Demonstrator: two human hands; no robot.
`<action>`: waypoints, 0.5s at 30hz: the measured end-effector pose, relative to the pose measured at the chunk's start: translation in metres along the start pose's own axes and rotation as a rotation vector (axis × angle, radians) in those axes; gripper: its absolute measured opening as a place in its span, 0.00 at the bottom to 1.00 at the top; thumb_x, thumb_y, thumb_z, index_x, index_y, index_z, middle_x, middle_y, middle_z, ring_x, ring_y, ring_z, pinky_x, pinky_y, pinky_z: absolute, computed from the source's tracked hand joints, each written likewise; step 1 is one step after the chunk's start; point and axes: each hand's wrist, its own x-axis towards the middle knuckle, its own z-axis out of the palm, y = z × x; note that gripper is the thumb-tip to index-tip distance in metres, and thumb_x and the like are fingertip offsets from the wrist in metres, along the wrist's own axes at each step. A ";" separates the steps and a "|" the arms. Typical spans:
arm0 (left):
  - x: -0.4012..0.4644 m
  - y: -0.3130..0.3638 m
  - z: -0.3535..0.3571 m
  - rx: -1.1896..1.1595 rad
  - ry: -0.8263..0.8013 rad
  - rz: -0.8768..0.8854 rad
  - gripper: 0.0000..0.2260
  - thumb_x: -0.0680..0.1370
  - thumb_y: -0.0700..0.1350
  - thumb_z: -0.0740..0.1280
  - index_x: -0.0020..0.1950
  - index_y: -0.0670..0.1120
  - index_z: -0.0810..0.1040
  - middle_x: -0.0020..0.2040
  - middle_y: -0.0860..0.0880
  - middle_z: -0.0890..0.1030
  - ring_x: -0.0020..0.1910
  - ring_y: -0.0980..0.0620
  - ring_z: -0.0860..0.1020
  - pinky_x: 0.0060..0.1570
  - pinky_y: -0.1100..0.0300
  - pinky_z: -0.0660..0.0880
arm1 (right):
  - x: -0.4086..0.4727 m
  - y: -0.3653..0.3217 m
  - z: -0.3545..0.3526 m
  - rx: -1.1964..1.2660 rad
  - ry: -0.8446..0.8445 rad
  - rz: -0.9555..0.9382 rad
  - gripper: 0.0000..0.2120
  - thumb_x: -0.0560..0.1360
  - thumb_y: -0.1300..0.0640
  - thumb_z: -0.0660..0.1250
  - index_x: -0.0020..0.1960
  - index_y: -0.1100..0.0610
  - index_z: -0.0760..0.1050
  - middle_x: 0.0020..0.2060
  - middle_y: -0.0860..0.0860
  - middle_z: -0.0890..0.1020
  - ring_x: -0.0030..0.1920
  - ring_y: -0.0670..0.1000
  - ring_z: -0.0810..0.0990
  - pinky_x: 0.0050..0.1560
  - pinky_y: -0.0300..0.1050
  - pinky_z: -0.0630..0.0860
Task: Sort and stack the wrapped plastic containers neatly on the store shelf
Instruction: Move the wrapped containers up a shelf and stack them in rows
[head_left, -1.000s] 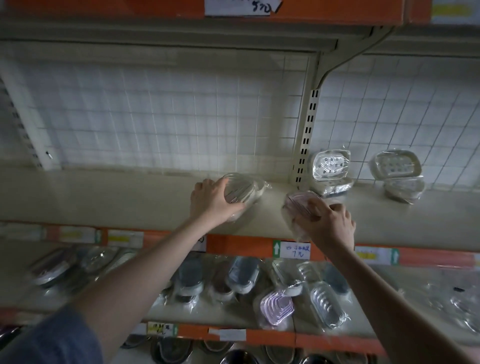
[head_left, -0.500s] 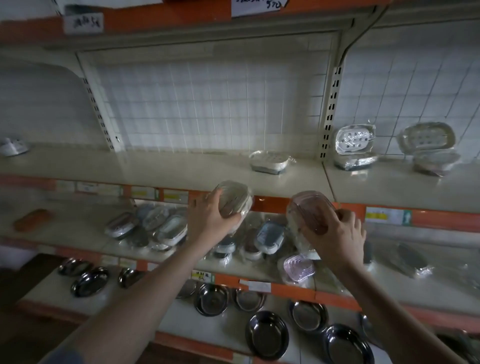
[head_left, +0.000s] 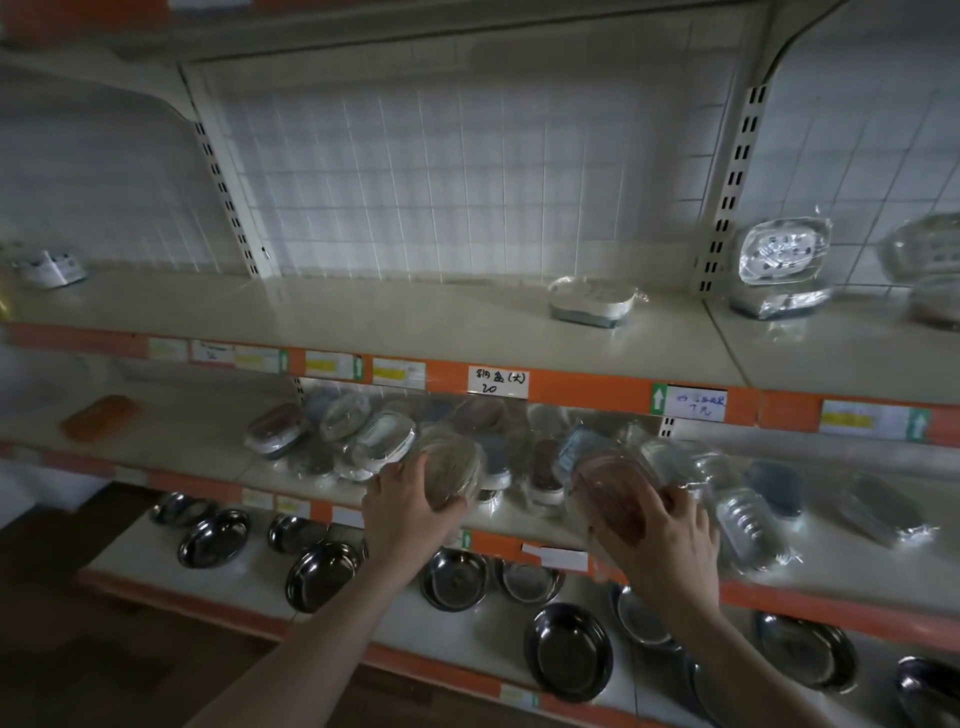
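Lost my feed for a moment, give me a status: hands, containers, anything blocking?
Left hand grips beige wrapped container. Right hand grips pinkish wrapped container. Both at cluttered middle shelf; one container on upper shelf.

Single head view, facing forward and down, close to store shelf

A shop, plainly: tiered retail shelving with orange price-label strips (one handwritten tag), wrapped plastic containers heaped on display, steel bowls ranged below.
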 end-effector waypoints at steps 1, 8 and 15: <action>0.006 -0.008 0.003 -0.004 -0.005 -0.003 0.33 0.70 0.60 0.69 0.71 0.50 0.66 0.65 0.45 0.70 0.63 0.44 0.66 0.62 0.51 0.66 | 0.002 -0.004 0.009 -0.011 -0.015 0.014 0.31 0.66 0.36 0.70 0.63 0.52 0.73 0.56 0.59 0.73 0.56 0.62 0.71 0.58 0.56 0.66; 0.063 -0.072 0.025 -0.012 -0.073 -0.022 0.34 0.70 0.62 0.68 0.72 0.50 0.64 0.66 0.45 0.70 0.64 0.43 0.66 0.62 0.50 0.66 | 0.023 -0.046 0.079 -0.037 -0.086 0.100 0.33 0.67 0.35 0.68 0.66 0.51 0.71 0.55 0.59 0.73 0.57 0.61 0.70 0.57 0.55 0.67; 0.119 -0.124 0.047 0.020 -0.129 -0.001 0.35 0.71 0.63 0.66 0.73 0.49 0.63 0.66 0.43 0.70 0.64 0.42 0.66 0.62 0.52 0.64 | 0.039 -0.084 0.146 0.020 -0.095 0.205 0.36 0.68 0.34 0.66 0.70 0.50 0.66 0.60 0.62 0.71 0.61 0.61 0.68 0.62 0.56 0.66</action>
